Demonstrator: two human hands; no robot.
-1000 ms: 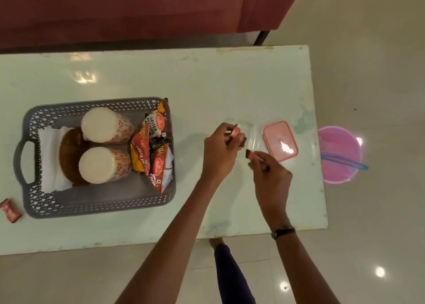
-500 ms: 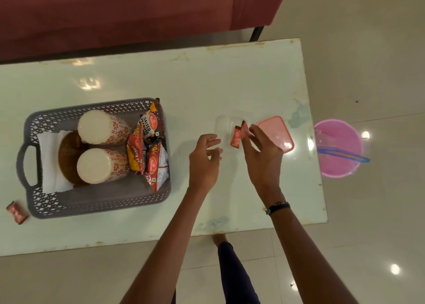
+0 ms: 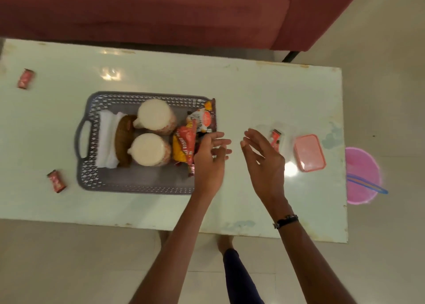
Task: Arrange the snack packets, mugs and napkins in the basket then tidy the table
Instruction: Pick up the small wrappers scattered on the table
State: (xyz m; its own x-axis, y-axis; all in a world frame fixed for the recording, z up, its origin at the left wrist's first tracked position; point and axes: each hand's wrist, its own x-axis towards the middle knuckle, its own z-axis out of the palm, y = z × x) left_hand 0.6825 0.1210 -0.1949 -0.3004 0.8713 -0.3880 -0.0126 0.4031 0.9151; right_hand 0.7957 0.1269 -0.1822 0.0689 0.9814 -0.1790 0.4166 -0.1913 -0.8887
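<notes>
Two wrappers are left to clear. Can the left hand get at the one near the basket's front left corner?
Probably, but not directly: the left hand is open at the basket's right end, and the basket lies between it and the wrapper.

red snack packet [image 3: 186, 147] lettered "BHUJIA", partly legible

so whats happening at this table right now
A person is tidying a table. The grey basket already holds two mugs, napkins and snack packets. Both hands are open and hold nothing: the left hand is by the basket's right end, the right hand beside a clear container with small red wrappers in it. Its pink lid lies alongside, and two more wrappers sit loose at the left.
</notes>
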